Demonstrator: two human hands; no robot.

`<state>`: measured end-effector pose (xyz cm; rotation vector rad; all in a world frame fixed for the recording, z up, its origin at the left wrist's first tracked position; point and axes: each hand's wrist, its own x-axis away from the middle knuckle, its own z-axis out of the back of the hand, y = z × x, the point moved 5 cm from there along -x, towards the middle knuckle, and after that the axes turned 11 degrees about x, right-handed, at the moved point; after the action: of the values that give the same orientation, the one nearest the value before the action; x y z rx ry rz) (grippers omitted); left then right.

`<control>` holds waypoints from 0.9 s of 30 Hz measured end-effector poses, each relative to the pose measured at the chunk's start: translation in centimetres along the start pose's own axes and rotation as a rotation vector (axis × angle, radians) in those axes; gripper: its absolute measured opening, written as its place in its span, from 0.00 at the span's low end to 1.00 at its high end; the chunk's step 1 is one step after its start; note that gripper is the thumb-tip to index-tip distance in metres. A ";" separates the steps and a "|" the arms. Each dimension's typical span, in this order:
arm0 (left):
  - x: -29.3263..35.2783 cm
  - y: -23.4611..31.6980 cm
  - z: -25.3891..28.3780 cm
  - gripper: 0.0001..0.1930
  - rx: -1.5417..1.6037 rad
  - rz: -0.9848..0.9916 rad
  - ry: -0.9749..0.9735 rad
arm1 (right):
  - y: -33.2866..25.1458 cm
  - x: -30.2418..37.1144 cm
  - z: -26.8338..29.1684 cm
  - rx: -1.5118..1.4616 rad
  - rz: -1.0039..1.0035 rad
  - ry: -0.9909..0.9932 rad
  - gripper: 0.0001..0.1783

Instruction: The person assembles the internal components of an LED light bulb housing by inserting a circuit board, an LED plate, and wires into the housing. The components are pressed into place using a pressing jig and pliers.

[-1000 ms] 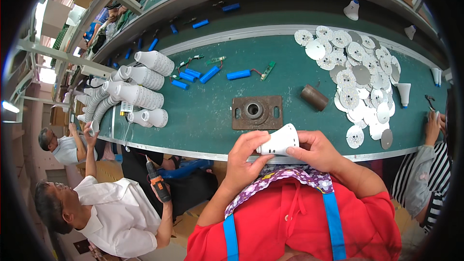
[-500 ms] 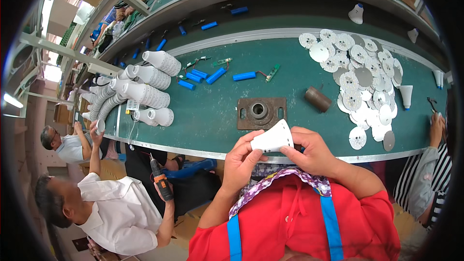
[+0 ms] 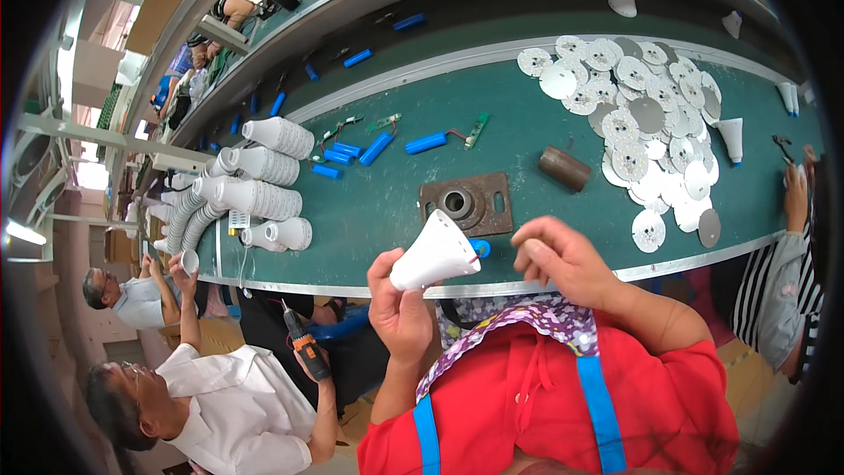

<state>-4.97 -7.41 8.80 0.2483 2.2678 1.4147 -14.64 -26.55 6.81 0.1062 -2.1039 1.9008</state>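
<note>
My left hand (image 3: 400,315) is closed round the narrow end of a white cone-shaped lamp housing (image 3: 435,255), tilted with its wide mouth toward the right. At that mouth shows the end of a blue cylindrical battery (image 3: 480,248) with a bit of red wire; how far it sits inside is hidden. To the right, apart from the housing, my right hand (image 3: 567,268) hovers over the table's front edge, fingers partly bent and apart, nothing seen in it. Just beyond the housing lies a brown metal fixture (image 3: 491,200) with a round central socket.
Stacked white housings (image 3: 264,197) stand at the left. Several blue batteries with circuit boards (image 3: 426,142) lie mid-table. A brown metal cylinder (image 3: 564,168) rests near a pile of round white LED boards (image 3: 649,116). At lower left a co-worker holds an orange-black power drill (image 3: 306,347).
My right hand has let go of the housing and moved off it. The left hand has shifted left and turned the housing; the blue battery end now shows.
</note>
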 end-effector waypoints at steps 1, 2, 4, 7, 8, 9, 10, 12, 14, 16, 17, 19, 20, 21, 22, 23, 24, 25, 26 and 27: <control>-0.1 0.6 0.4 0.07 -0.175 -0.100 -0.059 | 0.8 -0.1 -0.8 -0.077 -0.130 -0.117 0.16; 0.1 1.1 0.3 0.06 -0.349 -0.202 -0.118 | 1.3 0.0 -1.8 -0.292 -0.336 -0.220 0.18; 0.3 1.7 -0.1 0.07 -0.439 -0.184 -0.053 | 1.5 -0.3 -3.0 -0.538 -0.498 -0.266 0.22; 0.6 2.2 -1.9 0.06 -0.581 -0.240 -0.224 | 1.9 -1.7 -3.3 -0.549 -0.400 -0.256 0.21; 0.6 2.1 -2.0 0.06 -0.581 -0.238 -0.232 | 1.9 -1.7 -3.3 -0.556 -0.398 -0.252 0.21; 0.7 2.0 -2.0 0.06 -0.565 -0.229 -0.220 | 1.9 -1.9 -3.0 -0.476 -0.359 -0.212 0.19; 0.7 1.9 -1.9 0.07 -0.548 -0.221 -0.208 | 1.9 -2.0 -2.8 -0.396 -0.321 -0.171 0.17; 0.9 0.4 -0.9 0.07 -0.508 -0.166 -0.202 | 1.8 -1.9 -2.5 -0.403 -0.293 -0.127 0.14; 1.2 -0.9 -0.8 0.07 -0.467 -0.111 -0.193 | 0.0 -1.6 -1.2 -0.057 -0.043 -0.016 0.15; 1.2 -2.9 -0.9 0.08 0.031 0.118 0.013 | -1.6 -1.0 -0.9 0.086 0.142 0.017 0.19; 1.1 -3.4 -1.0 0.08 0.130 0.140 0.008 | -2.0 -0.8 -0.8 0.264 0.232 0.061 0.21; 0.9 -3.7 -1.2 0.08 0.168 0.158 0.020 | -2.5 -0.2 -0.6 0.475 0.227 0.066 0.26; 0.9 -3.9 -1.3 0.08 0.208 0.176 0.028 | -2.5 0.0 -0.6 0.476 0.226 0.061 0.26; 0.9 -4.0 -1.1 0.08 0.207 0.170 0.036 | -2.5 0.2 -0.5 0.584 0.235 0.077 0.25; 1.0 -4.3 -1.0 0.07 0.178 0.191 0.008 | -2.6 0.2 -0.4 0.693 0.245 0.091 0.25; 1.0 -4.5 -0.9 0.07 0.150 0.212 -0.019 | -2.6 0.3 -0.2 0.669 0.318 0.104 0.21; 1.3 -4.3 -0.4 0.07 0.141 0.192 0.001 | -2.9 0.4 -0.5 0.671 0.334 0.079 0.21; 1.4 -4.6 -0.3 0.07 0.116 0.205 0.011 | -3.4 0.6 -0.6 0.685 0.371 0.086 0.19; 1.5 -4.8 -0.2 0.07 0.091 0.215 0.024 | -3.7 0.7 -0.8 0.697 0.411 0.090 0.17; 1.4 -4.8 -0.3 0.08 0.073 0.236 0.021 | -3.4 0.6 -0.7 0.662 0.387 0.100 0.17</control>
<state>-5.91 -9.30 4.29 0.5424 2.3724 1.4550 -14.28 -26.19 10.27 -0.2677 -1.4248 2.6987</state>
